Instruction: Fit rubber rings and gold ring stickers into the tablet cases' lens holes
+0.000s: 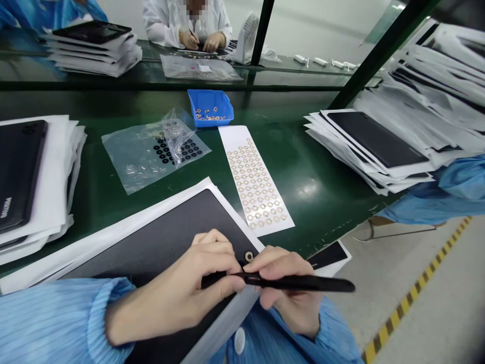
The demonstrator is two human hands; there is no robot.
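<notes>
My right hand (286, 283) grips black tweezers (310, 283), whose tips point left towards my left hand (176, 288). My left hand curls around the near corner of a dark flat panel (159, 232) lying on white paper (113, 242). A small gold-and-dark ring (248, 256) sits on the panel's corner, just above my fingers. The tweezer tips are partly hidden by my fingers. Beyond my hands lies a white backing sheet (255, 179) carrying several gold-coloured rings.
A blue plastic bin (210, 107) holds loose rings. A plastic bag (151, 156) contains black rings. Stacks of paper-wrapped dark panels (371, 141) lie left and right on the green table (288, 136). Across a divider, a person in white (189, 20) works beside a fan (246, 38).
</notes>
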